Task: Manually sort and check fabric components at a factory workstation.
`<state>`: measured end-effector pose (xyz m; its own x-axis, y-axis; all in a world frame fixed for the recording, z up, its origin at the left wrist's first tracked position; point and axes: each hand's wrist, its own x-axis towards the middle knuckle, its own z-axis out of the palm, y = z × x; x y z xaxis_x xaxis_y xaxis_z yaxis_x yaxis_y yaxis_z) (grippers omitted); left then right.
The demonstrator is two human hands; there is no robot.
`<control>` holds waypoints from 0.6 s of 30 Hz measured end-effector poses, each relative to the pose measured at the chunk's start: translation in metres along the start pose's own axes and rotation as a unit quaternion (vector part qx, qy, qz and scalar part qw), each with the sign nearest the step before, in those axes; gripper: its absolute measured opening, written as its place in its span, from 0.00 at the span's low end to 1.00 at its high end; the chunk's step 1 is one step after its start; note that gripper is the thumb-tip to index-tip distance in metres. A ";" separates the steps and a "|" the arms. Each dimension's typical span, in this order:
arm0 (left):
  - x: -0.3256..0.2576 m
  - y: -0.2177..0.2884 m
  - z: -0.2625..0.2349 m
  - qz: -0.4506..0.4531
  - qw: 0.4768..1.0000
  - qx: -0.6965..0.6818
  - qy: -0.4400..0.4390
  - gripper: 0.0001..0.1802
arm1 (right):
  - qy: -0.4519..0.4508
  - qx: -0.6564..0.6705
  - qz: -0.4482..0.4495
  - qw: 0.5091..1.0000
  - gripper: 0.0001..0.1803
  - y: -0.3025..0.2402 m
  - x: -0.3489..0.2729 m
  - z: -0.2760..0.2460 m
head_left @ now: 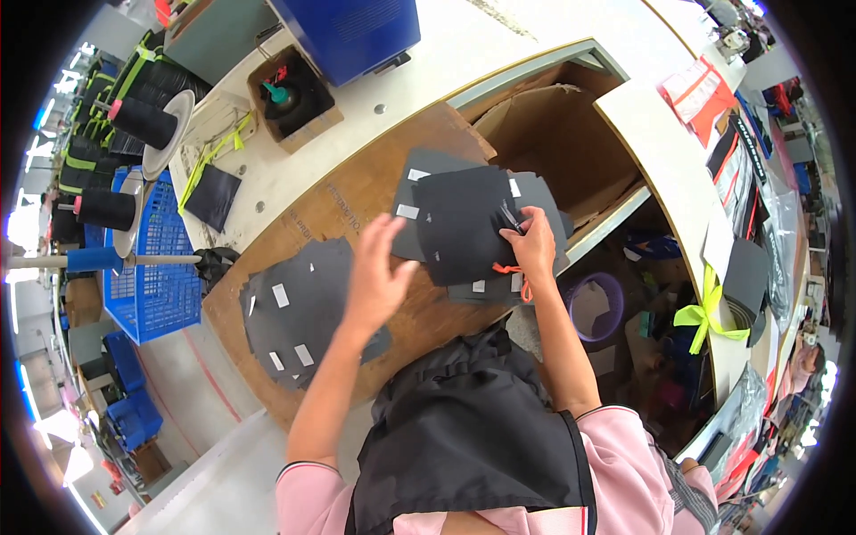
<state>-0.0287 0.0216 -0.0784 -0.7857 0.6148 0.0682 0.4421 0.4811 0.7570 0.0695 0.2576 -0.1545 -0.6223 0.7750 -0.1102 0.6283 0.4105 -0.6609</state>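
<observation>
A dark grey fabric panel (459, 234) tops a pile of similar cut panels with small white labels, on the brown board in front of me. Over its right part, my right hand (533, 245) is closed around small dark thread snips (510, 217), blades pointing away from me. An orange cord (524, 281) hangs by that hand. At the panel's left edge is my left hand (379, 276), fingers apart and holding nothing; I cannot tell whether it touches the pile. Further left lies a second pile of dark grey panels (299, 299), also with white labels.
The brown board (312, 214) bridges the white table (428, 85). An open cardboard box (571, 134) sits in a gap beyond the right pile, with a purple bin (615, 308) below. At left stand black thread cones (143, 122) and a blue crate (152, 267).
</observation>
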 end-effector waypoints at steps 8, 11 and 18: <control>0.015 0.026 0.080 -0.191 0.895 -0.390 -0.106 0.31 | -0.169 0.423 0.093 0.885 0.09 -0.037 -0.060 -0.023; 0.007 0.030 0.079 -0.215 0.853 -0.473 -0.058 0.21 | -0.264 0.559 0.127 0.775 0.13 -0.047 -0.085 -0.013; 0.007 0.020 0.009 -0.192 0.972 -0.106 -0.082 0.14 | -0.227 0.372 -0.049 0.899 0.10 -0.078 -0.093 -0.055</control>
<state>-0.0215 0.0417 -0.0689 -0.7884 0.5142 -0.3377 0.0167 0.5665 0.8239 0.1038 0.1803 -0.0523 -0.8902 0.4069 -0.2052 0.1795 -0.1008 -0.9786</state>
